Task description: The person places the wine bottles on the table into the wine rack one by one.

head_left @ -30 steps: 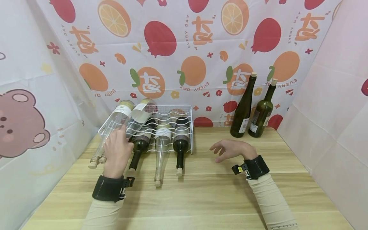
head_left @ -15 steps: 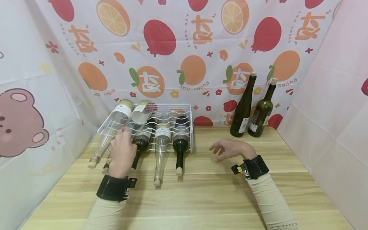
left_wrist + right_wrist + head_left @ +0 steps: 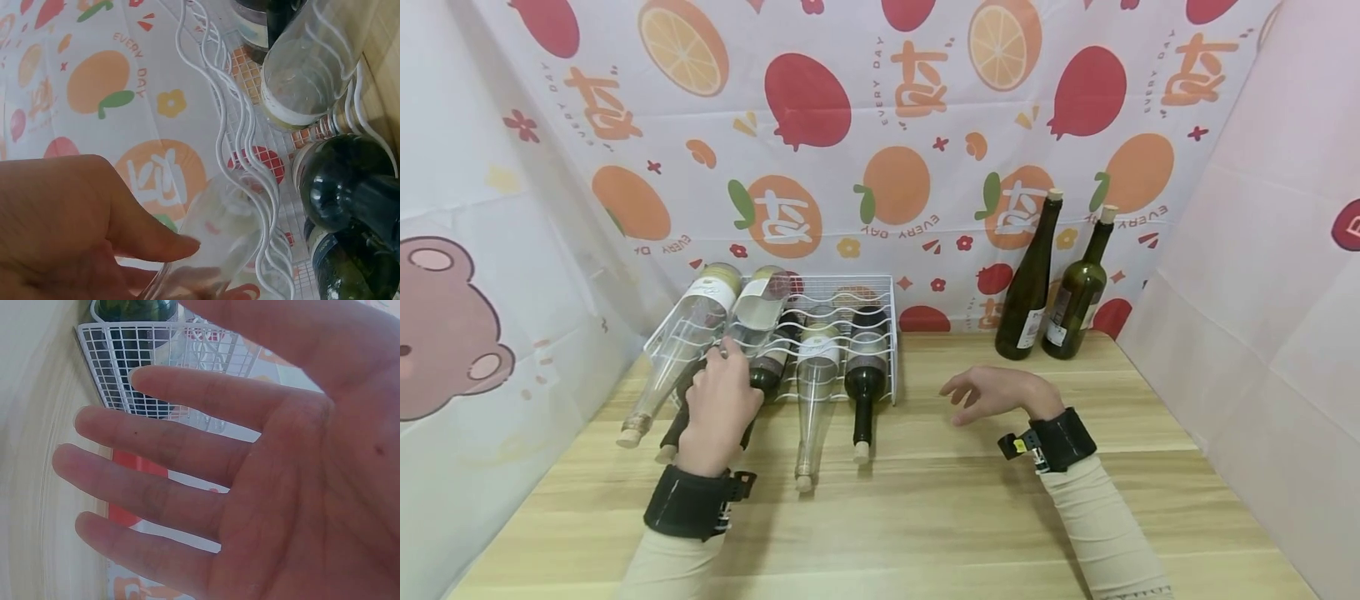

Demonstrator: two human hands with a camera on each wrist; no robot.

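Note:
My left hand (image 3: 718, 412) grips a clear glass bottle (image 3: 763, 304) with a pale label, its base pointing to the back above the white wire rack (image 3: 892, 350). In the left wrist view, thumb and fingers curl round this clear glass, close to the wavy wires; the bottle's neck is hidden by the hand in the head view. Left of it, another clear bottle (image 3: 707, 304) slants over the rack, cork toward the front. My right hand (image 3: 998, 392) hovers over the table right of the rack, holding nothing, its fingers spread in the right wrist view.
Lower in the rack lie a dark bottle (image 3: 865, 379), a clear bottle (image 3: 815, 375) and other dark bottles, necks jutting frontward. Two green corked bottles, one taller (image 3: 1028, 283) and one wider (image 3: 1077, 300), stand at the back right. Printed cloth (image 3: 891, 242) hangs behind the table.
My left hand has shifted right and slightly toward the front, swinging the clear bottle's neck away from the leftmost bottle. A dark neck with cork shows there now. My right hand stays put.

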